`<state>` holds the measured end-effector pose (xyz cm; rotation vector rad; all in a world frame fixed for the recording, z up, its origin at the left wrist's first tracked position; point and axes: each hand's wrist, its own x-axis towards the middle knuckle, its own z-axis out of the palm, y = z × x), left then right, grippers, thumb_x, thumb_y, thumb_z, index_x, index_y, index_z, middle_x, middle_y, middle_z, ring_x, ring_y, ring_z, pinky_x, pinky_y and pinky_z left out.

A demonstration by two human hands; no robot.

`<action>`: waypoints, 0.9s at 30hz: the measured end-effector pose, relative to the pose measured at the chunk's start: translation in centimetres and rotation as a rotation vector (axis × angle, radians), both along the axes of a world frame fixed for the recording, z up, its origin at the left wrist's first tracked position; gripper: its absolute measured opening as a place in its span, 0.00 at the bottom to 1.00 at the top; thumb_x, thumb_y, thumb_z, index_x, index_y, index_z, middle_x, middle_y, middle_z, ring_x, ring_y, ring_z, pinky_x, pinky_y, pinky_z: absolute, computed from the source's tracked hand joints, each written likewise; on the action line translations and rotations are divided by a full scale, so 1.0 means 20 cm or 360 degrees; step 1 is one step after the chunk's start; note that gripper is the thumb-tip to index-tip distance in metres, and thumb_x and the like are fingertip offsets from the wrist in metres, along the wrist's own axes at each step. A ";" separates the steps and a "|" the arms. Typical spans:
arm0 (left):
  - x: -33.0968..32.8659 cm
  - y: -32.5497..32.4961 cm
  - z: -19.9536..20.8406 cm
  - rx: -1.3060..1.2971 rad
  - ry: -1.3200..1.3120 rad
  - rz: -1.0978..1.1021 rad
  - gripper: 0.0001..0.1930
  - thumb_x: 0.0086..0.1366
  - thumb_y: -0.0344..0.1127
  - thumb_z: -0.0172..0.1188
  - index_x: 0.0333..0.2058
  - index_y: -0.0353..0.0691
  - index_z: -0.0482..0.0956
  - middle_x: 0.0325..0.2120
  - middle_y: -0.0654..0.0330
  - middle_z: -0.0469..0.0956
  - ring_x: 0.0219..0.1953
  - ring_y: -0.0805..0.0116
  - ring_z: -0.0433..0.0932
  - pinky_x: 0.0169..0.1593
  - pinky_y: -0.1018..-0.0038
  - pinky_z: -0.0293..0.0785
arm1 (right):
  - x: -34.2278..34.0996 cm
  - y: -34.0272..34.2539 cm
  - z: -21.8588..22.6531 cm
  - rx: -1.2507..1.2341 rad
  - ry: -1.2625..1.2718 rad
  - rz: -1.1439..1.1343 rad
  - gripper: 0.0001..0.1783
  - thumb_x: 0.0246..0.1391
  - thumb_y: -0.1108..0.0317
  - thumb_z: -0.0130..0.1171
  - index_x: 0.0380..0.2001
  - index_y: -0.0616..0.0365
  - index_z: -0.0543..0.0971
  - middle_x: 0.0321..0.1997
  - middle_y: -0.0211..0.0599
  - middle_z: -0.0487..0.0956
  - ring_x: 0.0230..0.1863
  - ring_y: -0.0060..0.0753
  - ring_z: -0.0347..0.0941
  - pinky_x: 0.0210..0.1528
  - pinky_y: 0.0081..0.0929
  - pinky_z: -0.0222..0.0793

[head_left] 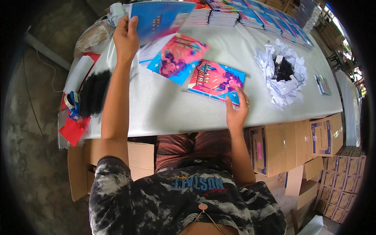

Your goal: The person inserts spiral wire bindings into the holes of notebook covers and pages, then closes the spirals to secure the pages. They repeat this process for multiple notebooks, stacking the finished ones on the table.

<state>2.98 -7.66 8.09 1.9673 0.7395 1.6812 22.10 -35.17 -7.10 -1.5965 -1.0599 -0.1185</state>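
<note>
A smooth, pale sheet [164,111] with soft creases covers the tabletop. On it, to the right, crumpled white paper [268,62] forms a ragged, roundish nest. The rectangular, wire-bound notebook [211,81], its illustrated cover bright pink and blue, lies flat in front of the person. The left hand [126,36] pinches a motion-blurred blue cover [156,23] by its side; the right hand [238,109], fingers slightly spread, touches the notebook's near right corner.
</note>
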 end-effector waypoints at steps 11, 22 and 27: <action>-0.32 -0.88 -0.60 -0.1347 -0.0074 -0.0836 0.17 0.58 0.27 0.54 0.47 0.36 0.65 0.39 0.62 0.72 0.42 0.74 0.70 0.49 0.75 0.65 | -0.16 0.00 0.00 -0.0078 0.1290 0.1148 0.14 0.42 0.76 0.66 0.36 0.63 0.77 0.31 0.31 0.78 0.33 0.22 0.74 0.37 0.21 0.71; -0.57 -0.27 -0.71 -0.0230 0.1432 0.0672 0.17 0.56 0.34 0.57 0.45 0.40 0.72 0.42 0.50 0.73 0.44 0.53 0.71 0.48 0.64 0.66 | -0.20 -0.07 0.09 -0.0104 0.0814 0.1441 0.13 0.48 0.80 0.57 0.40 0.65 0.78 0.43 0.41 0.79 0.43 0.27 0.75 0.47 0.23 0.69; -0.70 -0.05 -0.79 -0.0487 0.1558 0.1003 0.17 0.56 0.49 0.57 0.40 0.47 0.78 0.38 0.55 0.76 0.40 0.53 0.75 0.43 0.64 0.69 | -0.19 -0.06 0.06 -0.0034 0.0754 0.1373 0.13 0.50 0.80 0.56 0.42 0.65 0.77 0.43 0.42 0.79 0.41 0.25 0.75 0.46 0.21 0.69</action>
